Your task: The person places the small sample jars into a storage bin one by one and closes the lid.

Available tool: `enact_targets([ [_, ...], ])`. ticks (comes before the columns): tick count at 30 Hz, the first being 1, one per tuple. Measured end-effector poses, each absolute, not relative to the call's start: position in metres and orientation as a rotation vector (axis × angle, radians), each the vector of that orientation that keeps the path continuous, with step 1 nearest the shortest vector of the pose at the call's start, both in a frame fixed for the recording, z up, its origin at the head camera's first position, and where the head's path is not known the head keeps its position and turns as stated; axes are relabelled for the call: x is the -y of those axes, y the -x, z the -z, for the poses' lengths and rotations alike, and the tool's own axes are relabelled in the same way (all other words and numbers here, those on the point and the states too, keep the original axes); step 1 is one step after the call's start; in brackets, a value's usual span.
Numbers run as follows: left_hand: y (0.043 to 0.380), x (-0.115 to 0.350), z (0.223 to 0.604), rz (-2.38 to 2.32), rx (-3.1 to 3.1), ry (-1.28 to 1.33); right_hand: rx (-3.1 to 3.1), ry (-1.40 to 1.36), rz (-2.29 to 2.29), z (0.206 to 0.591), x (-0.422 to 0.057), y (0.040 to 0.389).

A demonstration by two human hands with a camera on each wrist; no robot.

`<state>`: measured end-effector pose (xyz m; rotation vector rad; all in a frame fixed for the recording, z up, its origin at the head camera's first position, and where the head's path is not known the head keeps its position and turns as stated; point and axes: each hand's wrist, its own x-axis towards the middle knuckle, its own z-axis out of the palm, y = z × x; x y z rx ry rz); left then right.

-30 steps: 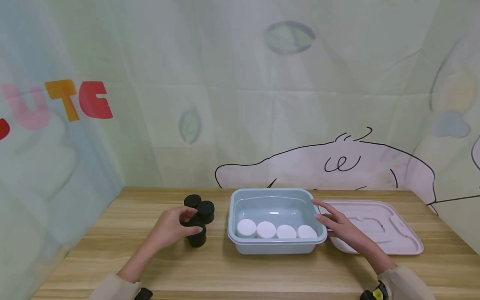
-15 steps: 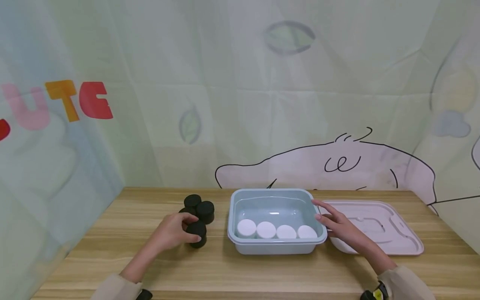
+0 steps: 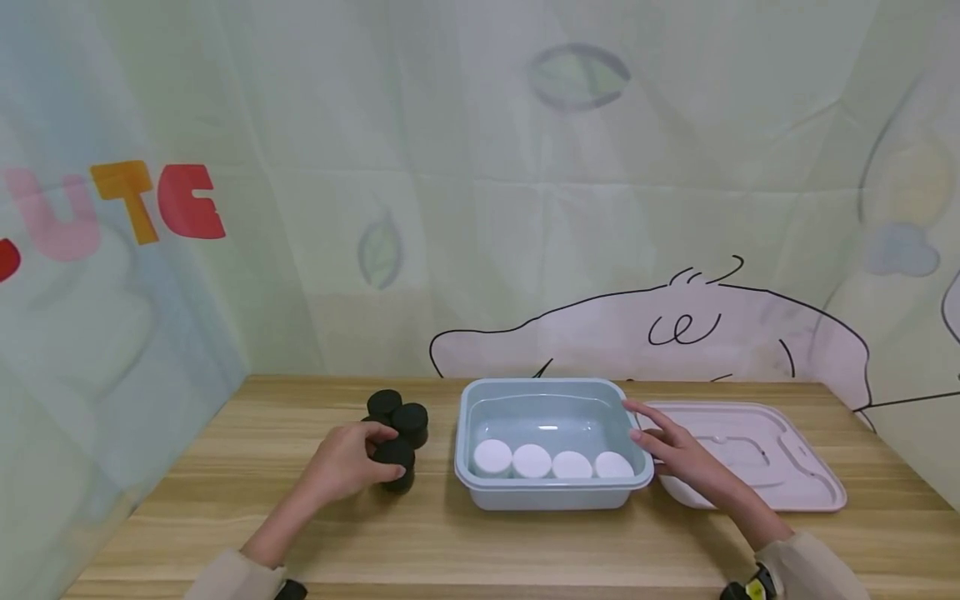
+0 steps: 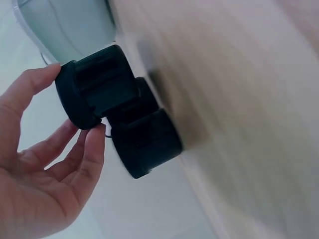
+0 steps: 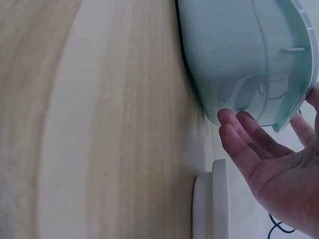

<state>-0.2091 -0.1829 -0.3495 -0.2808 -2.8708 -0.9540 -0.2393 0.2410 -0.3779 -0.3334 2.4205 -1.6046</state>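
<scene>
My left hand (image 3: pixel 347 464) pinches a short black round jar (image 4: pixel 102 82) by its wider, lid-like rim, thumb on one side and fingers on the other. In the left wrist view this jar looks raised off the table, beside another black jar (image 4: pixel 149 144). Behind the hand in the head view are more black jars (image 3: pixel 385 403), one partly hidden by the fingers. At the right end of a light blue plastic box (image 3: pixel 553 497), my right hand (image 3: pixel 686 454) rests its extended fingers against the rim and side. Several white round pieces (image 3: pixel 532 461) form a row along the box's near side.
A pale pink lid (image 3: pixel 795 492) lies flat on the wooden table (image 3: pixel 525 554), right of the box and partly behind the right hand. A printed cloth (image 3: pixel 480 208) hangs along the table's back edge and left side.
My left thumb and fingers have closed on the nearest black jar, which has since shifted very slightly. The right hand and the box stay in place.
</scene>
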Motion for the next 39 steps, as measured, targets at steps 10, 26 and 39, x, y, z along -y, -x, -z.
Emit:
enact_targets([
  [10,0.209,0.17,0.326,0.963,2.746,0.296,-2.424,0.354,1.596,0.375,-0.243,0.238],
  [26,0.222,0.119,0.306,1.129,2.632,0.384,-2.425,0.317,1.602,0.378,-0.242,0.239],
  [39,0.232,0.066,0.313,1.216,2.666,0.521,-2.414,0.34,1.604,0.379,-0.243,0.241],
])
